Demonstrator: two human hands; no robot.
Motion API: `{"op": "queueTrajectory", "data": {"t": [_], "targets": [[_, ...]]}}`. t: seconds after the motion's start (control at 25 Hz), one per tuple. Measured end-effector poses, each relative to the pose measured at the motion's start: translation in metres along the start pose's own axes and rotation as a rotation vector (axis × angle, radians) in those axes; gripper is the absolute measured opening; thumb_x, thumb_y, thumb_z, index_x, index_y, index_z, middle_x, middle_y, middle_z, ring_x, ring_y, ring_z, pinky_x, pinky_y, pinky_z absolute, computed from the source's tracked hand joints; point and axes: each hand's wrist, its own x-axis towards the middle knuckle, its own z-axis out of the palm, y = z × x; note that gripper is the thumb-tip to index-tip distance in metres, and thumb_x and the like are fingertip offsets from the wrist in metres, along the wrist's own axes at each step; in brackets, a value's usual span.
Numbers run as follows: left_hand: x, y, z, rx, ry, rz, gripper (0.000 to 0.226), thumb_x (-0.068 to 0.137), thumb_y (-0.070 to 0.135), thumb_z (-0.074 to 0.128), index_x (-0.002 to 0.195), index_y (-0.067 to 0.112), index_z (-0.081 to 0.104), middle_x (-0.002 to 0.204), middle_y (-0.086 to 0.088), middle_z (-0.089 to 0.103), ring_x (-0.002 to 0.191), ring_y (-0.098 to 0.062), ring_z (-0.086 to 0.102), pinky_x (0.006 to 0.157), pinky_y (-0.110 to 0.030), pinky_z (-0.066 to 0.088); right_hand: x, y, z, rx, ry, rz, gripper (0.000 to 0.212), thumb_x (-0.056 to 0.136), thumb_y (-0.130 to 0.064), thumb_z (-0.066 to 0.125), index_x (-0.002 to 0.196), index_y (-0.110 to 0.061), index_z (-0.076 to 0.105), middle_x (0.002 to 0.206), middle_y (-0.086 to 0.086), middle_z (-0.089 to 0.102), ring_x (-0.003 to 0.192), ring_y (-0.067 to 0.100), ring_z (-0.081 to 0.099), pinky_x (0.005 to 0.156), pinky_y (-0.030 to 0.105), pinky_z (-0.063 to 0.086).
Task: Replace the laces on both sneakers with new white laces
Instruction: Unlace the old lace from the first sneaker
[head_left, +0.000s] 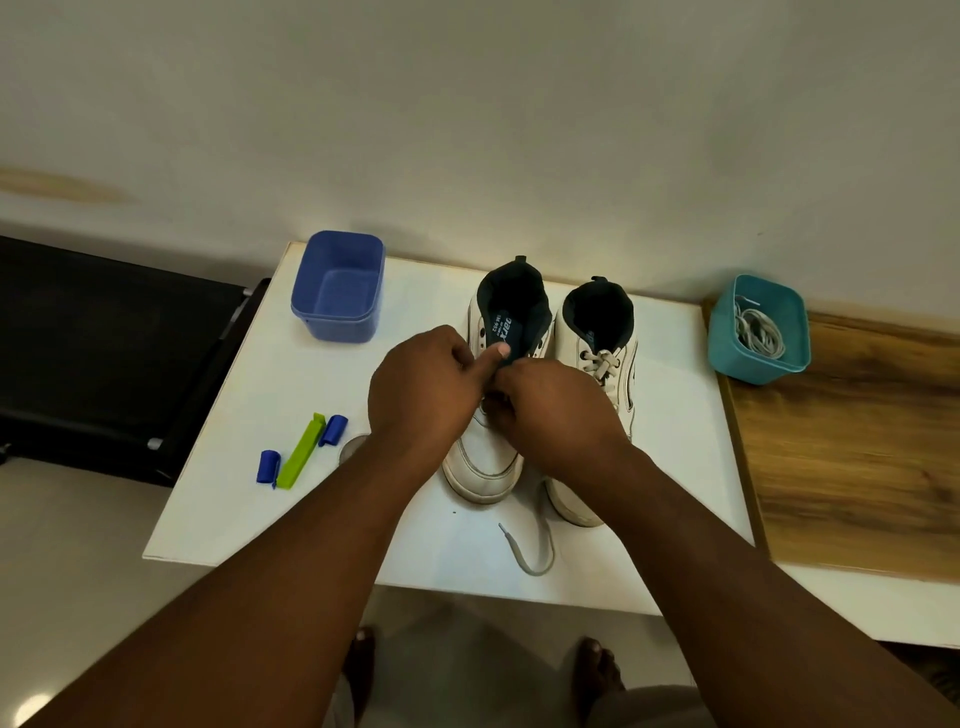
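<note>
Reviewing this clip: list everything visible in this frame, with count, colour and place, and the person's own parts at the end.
white table: one, white, centre, against the wall
left sneaker: one, white with dark lining, table centre, under both hands
right sneaker: one, white, beside the first, lace still tied
loose lace: one, pale grey-white, trailing near the table's front edge
blue tub: one, blue, back left of the table
teal tub: one, teal, right of the table on a wooden surface
coiled laces: count unclear, white, inside the teal tub
clips: one green, two blue, table left
left hand: one, curled at the left sneaker's lacing
right hand: one, curled at the same spot; what it pinches is hidden
bare feet: two, below the table
</note>
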Motion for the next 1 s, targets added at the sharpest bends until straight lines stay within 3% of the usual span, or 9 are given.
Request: {"op": "queueTrajectory", "data": {"t": [0.2,0.36,0.44,0.52,0.64,0.84,1.0], "targets": [[0.006,-0.004,-0.005,0.044,0.088,0.067,0.031,0.101,0.046,0.052,0.096,0.021,0.069,0.086,0.001,0.069,0.072,-0.013,0.056,0.068,-0.027,0.039,-0.002,0.011,-0.028,0.057,-0.035,0.085,0.014,0.091,-0.036,0.059,0.085,-0.027,0.069,0.081,-0.006,0.064,0.073,0.014,0.06,0.058,0.027,0.041],[0.005,-0.006,-0.003,-0.025,0.083,0.088,0.03,0.101,0.044,0.054,0.096,0.019,0.071,0.085,0.001,0.069,0.072,-0.012,0.056,0.069,-0.026,0.039,-0.008,0.022,-0.039,0.062,-0.067,0.224,0.014,0.092,-0.036,0.06,0.088,-0.026,0.068,0.084,-0.005,0.067,0.076,0.015,0.063,0.064,0.03,0.051],[0.007,-0.005,-0.001,-0.039,0.066,0.097,0.031,0.1,0.045,0.055,0.097,0.019,0.071,0.084,0.002,0.067,0.072,-0.012,0.056,0.07,-0.026,0.038,-0.009,0.012,-0.03,0.052,0.044,0.127,0.018,0.093,-0.041,0.061,0.103,-0.028,0.069,0.095,-0.007,0.064,0.084,0.014,0.062,0.067,0.031,0.05],[0.009,-0.007,0.0,-0.053,0.054,0.091,0.032,0.1,0.047,0.055,0.096,0.02,0.072,0.082,0.005,0.064,0.072,-0.012,0.057,0.07,-0.025,0.038,-0.005,-0.001,-0.017,0.053,0.019,0.028,0.024,0.096,-0.041,0.061,0.113,-0.027,0.069,0.1,-0.003,0.061,0.088,0.016,0.06,0.067,0.031,0.044],[0.01,-0.011,0.0,-0.071,0.043,0.092,0.032,0.099,0.048,0.055,0.093,0.022,0.073,0.08,0.006,0.065,0.072,-0.013,0.06,0.069,-0.025,0.04,0.001,-0.001,-0.008,0.017,-0.043,0.058,0.019,0.1,-0.033,0.058,0.104,-0.022,0.073,0.096,0.0,0.062,0.087,0.02,0.061,0.065,0.03,0.039],[0.011,-0.012,0.003,-0.077,0.038,0.104,0.033,0.099,0.051,0.055,0.094,0.022,0.072,0.079,0.007,0.063,0.072,-0.013,0.061,0.071,-0.026,0.045,0.002,0.02,-0.024,0.072,0.029,0.114,0.016,0.102,-0.025,0.058,0.103,-0.021,0.074,0.097,0.001,0.067,0.084,0.019,0.063,0.069,0.033,0.051],[0.01,-0.012,0.002,-0.088,0.045,0.109,0.032,0.099,0.049,0.056,0.092,0.023,0.072,0.081,0.005,0.067,0.073,-0.013,0.061,0.07,-0.025,0.043,-0.001,-0.004,-0.005,-0.035,-0.061,0.013,0.017,0.1,-0.025,0.055,0.105,-0.024,0.072,0.097,-0.001,0.063,0.089,0.02,0.063,0.066,0.029,0.037]]}}
